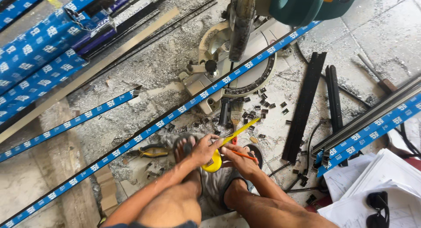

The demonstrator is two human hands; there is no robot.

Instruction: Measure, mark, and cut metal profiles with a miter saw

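Both hands on a yellow tape measure, low centre over the feet.
Left hand grips the round yellow tape measure; its blade runs up-right towards the long blue-wrapped profile. Right hand pinches an orange pencil beside it. Mitre saw beyond; black offcuts scattered around.

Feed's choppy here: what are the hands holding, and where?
Left hand grips the yellow tape measure by its case; right hand holds an orange pencil mid-shaft.
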